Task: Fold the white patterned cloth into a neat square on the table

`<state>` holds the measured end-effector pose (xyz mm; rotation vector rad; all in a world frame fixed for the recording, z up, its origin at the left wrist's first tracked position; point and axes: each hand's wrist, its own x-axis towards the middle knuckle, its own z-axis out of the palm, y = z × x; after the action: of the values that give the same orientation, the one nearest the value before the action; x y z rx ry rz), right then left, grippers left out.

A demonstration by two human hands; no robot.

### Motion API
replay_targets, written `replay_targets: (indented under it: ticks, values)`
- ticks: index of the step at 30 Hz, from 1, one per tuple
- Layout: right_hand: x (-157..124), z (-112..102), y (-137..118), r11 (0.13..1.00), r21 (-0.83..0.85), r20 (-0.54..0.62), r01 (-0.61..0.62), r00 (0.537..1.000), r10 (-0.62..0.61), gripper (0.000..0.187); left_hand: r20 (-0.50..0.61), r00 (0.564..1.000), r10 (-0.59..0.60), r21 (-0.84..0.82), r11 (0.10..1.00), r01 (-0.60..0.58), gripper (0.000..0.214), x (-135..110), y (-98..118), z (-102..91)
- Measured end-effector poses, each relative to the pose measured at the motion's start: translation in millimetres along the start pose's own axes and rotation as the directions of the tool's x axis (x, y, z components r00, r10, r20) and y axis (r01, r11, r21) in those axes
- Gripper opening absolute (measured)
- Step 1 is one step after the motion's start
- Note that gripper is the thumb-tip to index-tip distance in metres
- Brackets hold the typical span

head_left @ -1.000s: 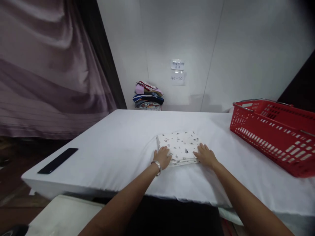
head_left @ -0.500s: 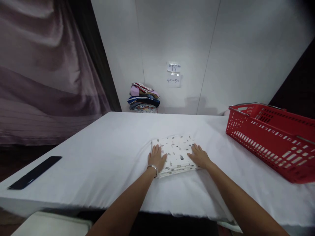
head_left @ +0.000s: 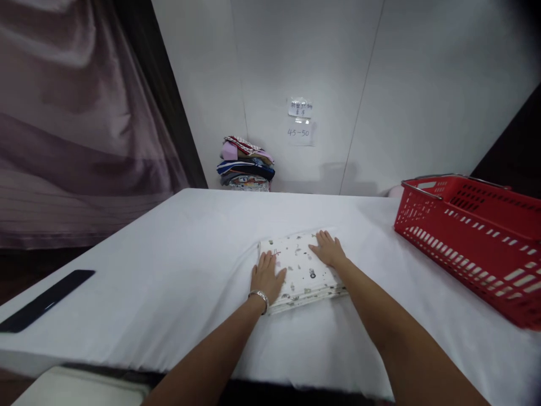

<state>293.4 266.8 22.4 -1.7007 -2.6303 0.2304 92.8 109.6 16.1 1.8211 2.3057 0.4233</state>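
Note:
A folded white cloth (head_left: 298, 268) with a small scattered print lies flat on the white-covered table (head_left: 169, 282). Its layered folded edge faces me. My left hand (head_left: 268, 277) rests flat on the cloth's left side, fingers spread, with a silver bracelet at the wrist. On the far right part of the cloth, my right hand (head_left: 328, 249) lies palm down with fingers apart. Neither hand grips the fabric.
A red plastic basket (head_left: 469, 242) with metal handles stands at the right. A dark flat strip (head_left: 46, 299) lies at the table's left edge. Folded textiles (head_left: 245, 163) are piled beyond the far edge, and paper signs (head_left: 300, 121) hang on the wall.
My right hand has slid away from me and slightly left over the cloth, toward its far edge. My left hand stays about where it was. The view has shifted slightly.

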Motion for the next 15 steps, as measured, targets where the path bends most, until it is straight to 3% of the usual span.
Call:
replay_targets:
  ticks: [9,15]
  values:
    - [-5.2,-7.8,5.2,0.995,0.098,-0.010,0.032,0.999,-0.031,0.065,0.020,1.000,-0.015,-0.041,0.999,0.016,0.061,-4.8,5.1,-7.4]
    - [-37.0,-6.3,33.9,0.983,0.154,-0.049,-0.102,0.993,0.110,0.063,0.036,0.999,-0.015,-0.069,0.997,0.018,0.061,-5.4,5.1,-8.5]
